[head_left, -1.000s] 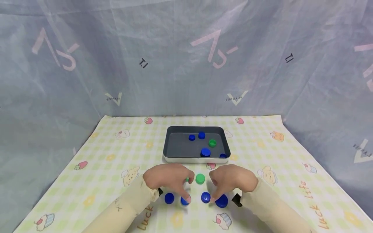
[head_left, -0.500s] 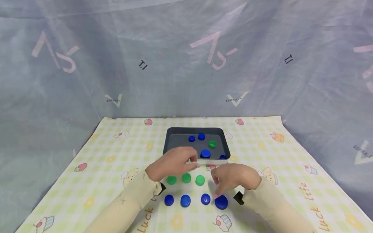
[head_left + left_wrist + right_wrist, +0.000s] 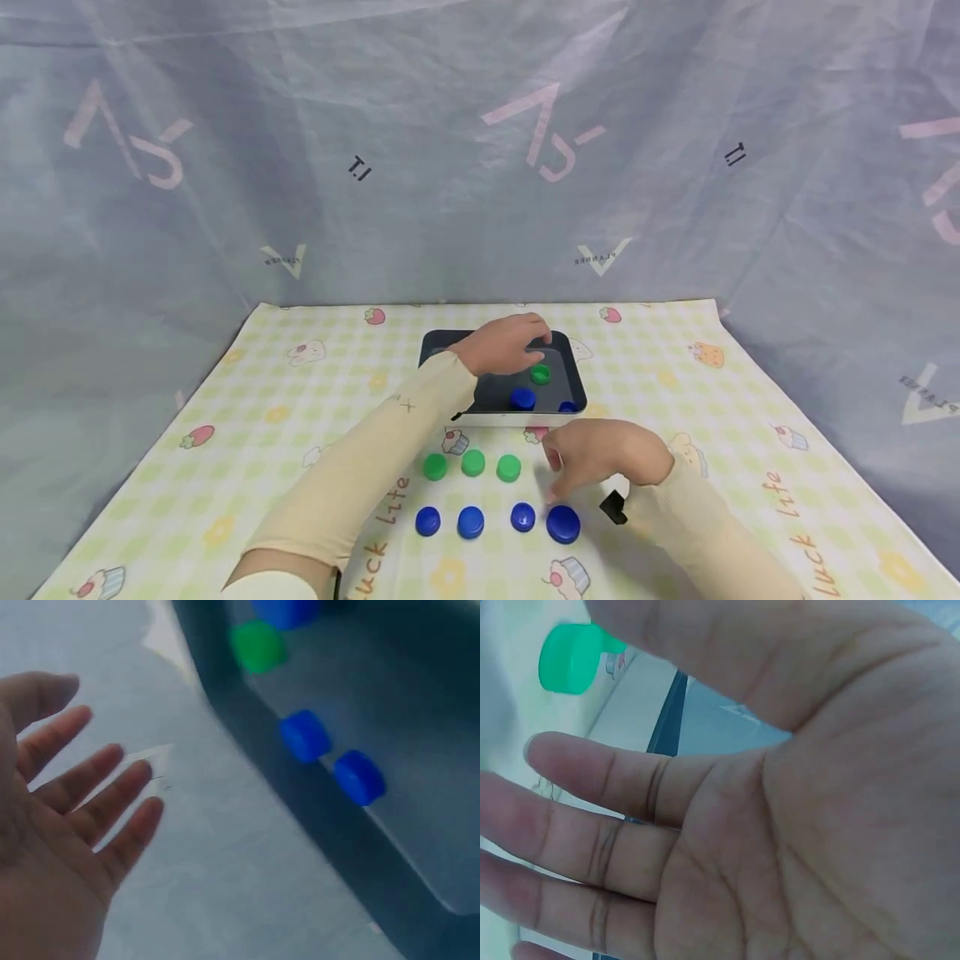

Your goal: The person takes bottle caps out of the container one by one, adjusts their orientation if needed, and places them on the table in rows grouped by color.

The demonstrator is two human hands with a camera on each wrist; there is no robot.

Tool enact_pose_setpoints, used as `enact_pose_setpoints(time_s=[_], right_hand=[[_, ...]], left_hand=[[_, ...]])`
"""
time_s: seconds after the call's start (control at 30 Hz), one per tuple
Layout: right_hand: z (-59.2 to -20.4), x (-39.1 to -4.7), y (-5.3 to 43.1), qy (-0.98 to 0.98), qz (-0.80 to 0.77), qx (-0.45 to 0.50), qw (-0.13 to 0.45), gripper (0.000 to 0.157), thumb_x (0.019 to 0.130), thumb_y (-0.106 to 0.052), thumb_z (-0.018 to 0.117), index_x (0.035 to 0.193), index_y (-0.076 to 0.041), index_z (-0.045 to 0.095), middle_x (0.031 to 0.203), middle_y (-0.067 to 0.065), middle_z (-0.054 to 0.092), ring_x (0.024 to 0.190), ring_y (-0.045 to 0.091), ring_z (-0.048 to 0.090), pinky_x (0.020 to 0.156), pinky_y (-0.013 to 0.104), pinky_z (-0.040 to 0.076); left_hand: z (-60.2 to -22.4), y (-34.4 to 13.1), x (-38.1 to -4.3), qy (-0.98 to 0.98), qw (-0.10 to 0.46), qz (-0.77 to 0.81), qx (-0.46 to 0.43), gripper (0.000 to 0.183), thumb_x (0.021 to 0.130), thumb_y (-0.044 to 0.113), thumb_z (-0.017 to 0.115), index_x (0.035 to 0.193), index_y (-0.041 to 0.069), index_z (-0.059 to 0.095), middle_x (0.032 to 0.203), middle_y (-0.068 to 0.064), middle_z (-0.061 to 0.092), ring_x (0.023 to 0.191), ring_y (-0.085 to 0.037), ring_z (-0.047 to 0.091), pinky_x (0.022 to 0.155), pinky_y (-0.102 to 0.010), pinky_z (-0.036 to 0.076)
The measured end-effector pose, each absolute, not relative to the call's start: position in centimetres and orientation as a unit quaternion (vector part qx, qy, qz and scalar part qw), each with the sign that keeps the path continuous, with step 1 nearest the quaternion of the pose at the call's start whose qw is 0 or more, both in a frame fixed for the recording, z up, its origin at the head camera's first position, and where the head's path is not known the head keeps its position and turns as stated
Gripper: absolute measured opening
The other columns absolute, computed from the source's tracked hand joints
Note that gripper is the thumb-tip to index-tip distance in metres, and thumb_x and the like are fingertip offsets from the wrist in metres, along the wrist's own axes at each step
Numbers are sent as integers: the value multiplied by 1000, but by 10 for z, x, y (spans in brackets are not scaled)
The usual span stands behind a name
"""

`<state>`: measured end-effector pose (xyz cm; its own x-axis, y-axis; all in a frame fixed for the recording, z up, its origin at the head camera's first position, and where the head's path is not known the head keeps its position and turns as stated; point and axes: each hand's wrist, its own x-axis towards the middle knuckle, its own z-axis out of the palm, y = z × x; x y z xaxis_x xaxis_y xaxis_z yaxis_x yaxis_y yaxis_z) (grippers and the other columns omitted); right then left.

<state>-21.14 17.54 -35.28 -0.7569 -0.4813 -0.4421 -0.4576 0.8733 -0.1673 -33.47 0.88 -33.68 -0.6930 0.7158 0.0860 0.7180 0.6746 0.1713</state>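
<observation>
Grey tray edge (image 3: 576, 383) below left hand (image 3: 506, 343), gap between.

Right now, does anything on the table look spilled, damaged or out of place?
Nothing looks spilled or damaged. One small oddity: the hollow green cap in the tray appears to lie open side up, whereas the three green caps lined up on the cloth show closed tops.

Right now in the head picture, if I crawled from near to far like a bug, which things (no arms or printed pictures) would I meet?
Four blue caps, three green caps, the tray, inside it a large blue cap, an upturned green cap, then the hanging cloth.
</observation>
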Motion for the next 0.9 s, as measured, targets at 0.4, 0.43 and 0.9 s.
enact_pose_setpoints(time_s=[0.4, 0.43, 0.9], right_hand=[[-352, -218, 184, 939, -65, -244, 234, 25, 82, -36, 80, 92, -22, 62, 76, -8, 57, 70, 12, 52, 67, 31, 43], [-352, -219, 184, 939, -67, -244, 234, 25, 82, -36, 80, 92, -22, 62, 76, -8, 57, 70, 12, 52, 67, 31, 43], [-355, -220, 184, 932, -95, -246, 249, 27, 85, -39, 78, 98, -20, 64, 83, -11, 58, 74, 10, 53, 70, 31, 45]], left_hand=[[-377, 42, -377, -914, -60, 7, -401, 38, 94, 20, 67, 133, 21, 66, 127, 0, 60, 109, -14, 56, 95, -31, 46], [-377, 43, -376, -913, -61, 12, -403, 37, 94, 19, 68, 131, 21, 67, 125, 0, 61, 106, -14, 55, 93, -31, 47], [-376, 46, -367, -910, -89, 22, -405, 20, 95, 6, 63, 105, 19, 75, 108, 4, 67, 95, -12, 60, 88, -28, 50]])
